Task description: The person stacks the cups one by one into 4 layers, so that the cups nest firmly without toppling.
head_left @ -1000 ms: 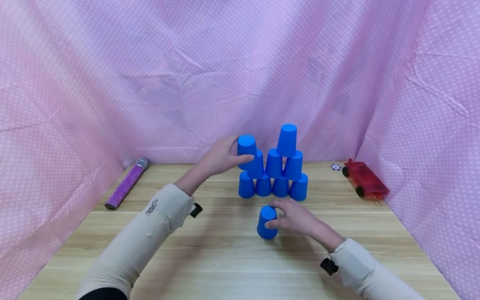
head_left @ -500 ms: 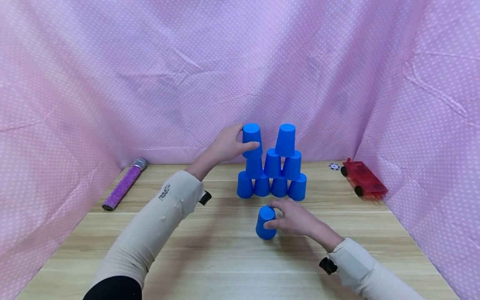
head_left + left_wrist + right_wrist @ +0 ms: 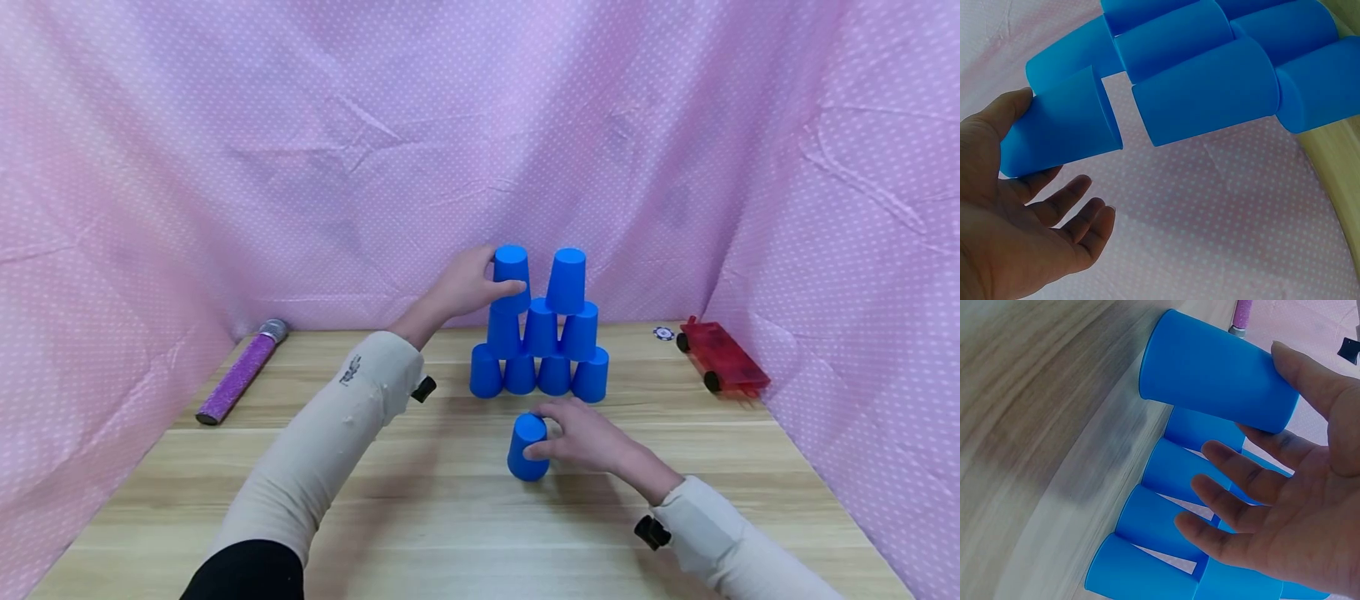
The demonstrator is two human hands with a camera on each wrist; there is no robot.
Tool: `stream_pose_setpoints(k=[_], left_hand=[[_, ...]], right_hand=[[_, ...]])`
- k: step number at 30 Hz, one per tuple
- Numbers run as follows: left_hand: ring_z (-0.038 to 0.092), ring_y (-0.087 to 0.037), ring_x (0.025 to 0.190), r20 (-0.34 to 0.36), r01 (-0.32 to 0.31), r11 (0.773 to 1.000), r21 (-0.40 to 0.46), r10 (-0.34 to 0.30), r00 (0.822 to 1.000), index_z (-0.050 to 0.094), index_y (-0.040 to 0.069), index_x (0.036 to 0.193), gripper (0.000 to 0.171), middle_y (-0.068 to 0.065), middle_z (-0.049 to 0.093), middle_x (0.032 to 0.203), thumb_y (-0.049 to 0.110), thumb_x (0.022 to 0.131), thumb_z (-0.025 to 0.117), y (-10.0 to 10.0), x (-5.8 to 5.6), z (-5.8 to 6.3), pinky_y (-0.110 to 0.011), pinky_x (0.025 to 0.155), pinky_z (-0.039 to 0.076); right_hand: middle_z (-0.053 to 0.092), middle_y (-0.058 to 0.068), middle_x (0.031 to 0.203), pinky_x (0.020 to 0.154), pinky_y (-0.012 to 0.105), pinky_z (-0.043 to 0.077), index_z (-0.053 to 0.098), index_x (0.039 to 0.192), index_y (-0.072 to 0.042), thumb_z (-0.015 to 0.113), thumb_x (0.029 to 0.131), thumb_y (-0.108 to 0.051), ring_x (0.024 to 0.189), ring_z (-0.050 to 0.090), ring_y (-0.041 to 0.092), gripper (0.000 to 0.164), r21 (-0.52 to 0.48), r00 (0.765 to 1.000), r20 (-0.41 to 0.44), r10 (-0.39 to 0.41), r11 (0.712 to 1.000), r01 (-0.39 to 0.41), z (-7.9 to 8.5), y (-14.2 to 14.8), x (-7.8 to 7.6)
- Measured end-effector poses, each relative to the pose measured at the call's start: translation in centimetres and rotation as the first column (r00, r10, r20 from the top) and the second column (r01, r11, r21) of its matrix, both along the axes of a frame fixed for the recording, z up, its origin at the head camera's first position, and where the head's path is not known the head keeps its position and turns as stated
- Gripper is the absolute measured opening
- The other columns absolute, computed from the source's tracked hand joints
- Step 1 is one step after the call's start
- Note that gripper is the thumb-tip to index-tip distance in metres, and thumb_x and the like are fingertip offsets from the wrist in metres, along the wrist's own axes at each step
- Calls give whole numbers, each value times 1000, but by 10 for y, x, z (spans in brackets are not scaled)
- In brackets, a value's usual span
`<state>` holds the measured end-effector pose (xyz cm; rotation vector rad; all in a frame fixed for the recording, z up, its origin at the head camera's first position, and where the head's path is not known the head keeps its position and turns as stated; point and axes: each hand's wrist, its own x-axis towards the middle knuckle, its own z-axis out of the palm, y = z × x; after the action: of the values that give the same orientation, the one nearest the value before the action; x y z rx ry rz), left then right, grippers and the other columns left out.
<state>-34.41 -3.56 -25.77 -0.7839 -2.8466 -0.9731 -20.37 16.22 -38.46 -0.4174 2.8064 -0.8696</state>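
Note:
Upside-down blue cups form a tiered stack: several in the bottom row (image 3: 519,372), three in the middle row (image 3: 541,329), and one top cup (image 3: 566,282) at the right. My left hand (image 3: 467,285) pinches another blue cup (image 3: 1063,125) between thumb and fingers, mouth down above the middle row's left side. A gap separates it from the cup below in the left wrist view. In front of the stack, my right hand (image 3: 588,435) grips a blue cup (image 3: 1210,372) near its closed end, other fingers loosely bent. Whether that cup touches the table is hard to tell.
A glittery purple microphone (image 3: 242,375) lies at the table's left. On the right are a red toy car chassis (image 3: 723,357) with black wheels and a poker chip (image 3: 663,333). Pink dotted cloth (image 3: 375,167) hangs behind and along both sides of the wooden table (image 3: 450,533).
My left hand has raised its cup from beside the middle row and shifted it right, level with the top cup. My right hand stays at its cup; the view has turned slightly.

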Motion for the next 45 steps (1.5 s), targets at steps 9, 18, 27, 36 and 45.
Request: stream_pose_setpoints(k=[9, 18, 27, 36, 45], left_hand=[[52, -31, 137, 16, -9, 1000, -19, 9, 1000, 43, 16, 149, 70, -8, 55, 146, 52, 93, 65, 9, -9, -4, -54, 110, 45], [55, -31, 134, 54, -30, 999, -24, 31, 998, 40, 15, 150, 72, -9, 55, 147, 51, 93, 65, 16, -13, -6, -54, 108, 47], [56, -31, 133, 68, -38, 999, -26, 40, 997, 40, 16, 149, 70, -8, 55, 147, 51, 93, 65, 18, -11, -7, -52, 108, 48], [56, -31, 132, 85, -59, 997, -41, 62, 994, 40, 17, 149, 72, -7, 54, 147, 53, 92, 64, 22, -10, -9, -53, 107, 49], [56, -32, 133, 87, -49, 998, -36, 52, 995, 39, 16, 150, 73, -7, 53, 148, 53, 92, 64, 24, -13, -10, -53, 107, 49]], right_hand=[[65, 5, 131, 98, 60, 50, 63, 134, -18, 81, 82, -44, 128, 53, 31, 60, 5, 1000, 0, -5, 1000, 5, 1, 0, 0], [66, 4, 131, 98, 60, 50, 63, 133, -20, 81, 82, -44, 127, 54, 31, 59, 6, 1000, 2, -4, 1000, 4, 1, -3, -1], [66, 6, 130, 98, 60, 50, 64, 131, -19, 81, 81, -45, 126, 54, 31, 59, 13, 1000, -19, 6, 1000, -6, 2, -2, -1], [64, 7, 134, 99, 62, 49, 62, 135, -17, 82, 81, -45, 130, 52, 34, 65, 12, 1000, 10, -11, 1000, 11, 1, -2, 0], [64, 7, 134, 99, 62, 48, 62, 134, -18, 81, 81, -45, 130, 52, 34, 62, 11, 1000, 7, -7, 1000, 7, 2, 0, 0]])
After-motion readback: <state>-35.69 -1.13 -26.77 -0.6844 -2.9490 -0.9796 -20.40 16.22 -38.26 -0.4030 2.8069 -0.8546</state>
